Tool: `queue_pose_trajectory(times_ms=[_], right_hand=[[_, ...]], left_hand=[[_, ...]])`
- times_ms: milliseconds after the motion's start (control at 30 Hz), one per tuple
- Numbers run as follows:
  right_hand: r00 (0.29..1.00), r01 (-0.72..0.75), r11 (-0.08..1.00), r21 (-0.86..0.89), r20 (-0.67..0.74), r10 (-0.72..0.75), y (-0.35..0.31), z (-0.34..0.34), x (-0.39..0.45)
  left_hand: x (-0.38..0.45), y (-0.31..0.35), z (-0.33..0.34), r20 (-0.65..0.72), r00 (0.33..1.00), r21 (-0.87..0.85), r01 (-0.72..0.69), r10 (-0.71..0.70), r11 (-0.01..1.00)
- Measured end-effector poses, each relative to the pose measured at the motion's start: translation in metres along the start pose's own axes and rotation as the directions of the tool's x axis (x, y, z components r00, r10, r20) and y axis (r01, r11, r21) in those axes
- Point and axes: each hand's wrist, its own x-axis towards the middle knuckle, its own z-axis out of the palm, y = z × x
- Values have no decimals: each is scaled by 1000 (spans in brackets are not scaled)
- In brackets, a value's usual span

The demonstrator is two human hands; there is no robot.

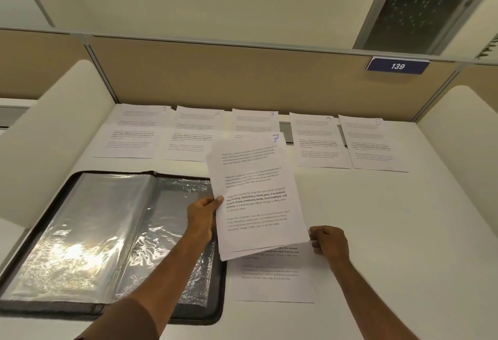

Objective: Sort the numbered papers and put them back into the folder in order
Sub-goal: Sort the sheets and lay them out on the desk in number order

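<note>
My left hand [202, 214] grips the left edge of a thin stack of papers [256, 197] held above the desk; the top sheet is marked 7. My right hand [329, 241] pinches the stack's lower right corner. Under the stack another sheet [273, 280] lies flat on the desk. Along the back of the desk lie papers numbered 1 [134, 132], 2 [194, 135], 3 [256, 120], 4 [320, 140] and 5 [372, 145] in a row. The black folder [113, 240] lies open at the left, its clear plastic sleeves showing.
A tan partition wall [242, 75] runs behind the papers, with a blue sign reading 139 [397, 66]. White side dividers [54, 135] close the desk on the left and on the right [463, 137].
</note>
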Motion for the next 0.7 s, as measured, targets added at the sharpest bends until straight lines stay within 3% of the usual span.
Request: queue_pose_trajectory(times_ms=[300,700], right_hand=[[990,110,947,301,53,-132,-67,-14,-35],[969,245,962,119,-27,-244,-79,-14,-21]], left_hand=[[-13,-27,8,99,995,69,19,-26,997],[-17,-30,19,117,993,67,15,-23,998]])
